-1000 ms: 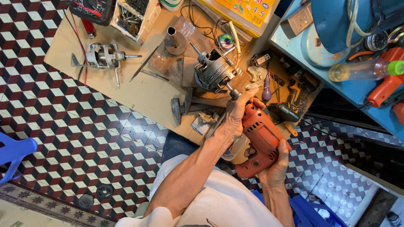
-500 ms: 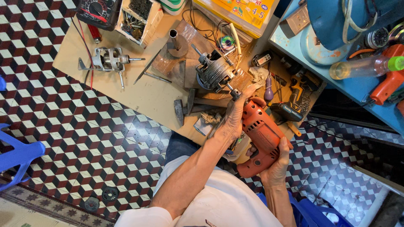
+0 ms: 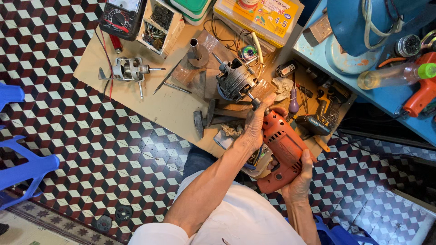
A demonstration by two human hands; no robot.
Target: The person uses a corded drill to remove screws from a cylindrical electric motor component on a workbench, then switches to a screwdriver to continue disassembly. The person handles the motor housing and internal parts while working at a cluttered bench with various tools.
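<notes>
— What do the hands have hold of?

— An orange electric drill (image 3: 282,152), held low over the near edge of the table (image 3: 136,102), above the person's lap. The right hand (image 3: 297,179) is wrapped around the drill's handle from below, thumb up along the side of the casing, its fingers clenched on the grip. The left hand (image 3: 254,129) lies over the front of the drill, fingers curled around the nose and chuck end, so both hands are closed on the tool.

— Where does the drill point?

— Up and away from the body, toward the electric motor (image 3: 236,81) with its copper windings, which sits on the table just past the left hand's fingertips. The motor's shaft runs down toward the drill's chuck; whether they touch I cannot tell, since the left fingers cover that spot.

— What else is close by?

— A hammer (image 3: 211,119) lies on the table just left of the left hand. A crumpled rag (image 3: 284,86) and a purple-handled screwdriver (image 3: 294,102) lie just right of the motor, and a black and yellow cordless drill (image 3: 320,115) lies beside the orange drill's right flank. Farther left, well apart from the hands, rests a small metal motor frame with a shaft (image 3: 129,70), and a multimeter (image 3: 121,16) sits at the far corner.
</notes>
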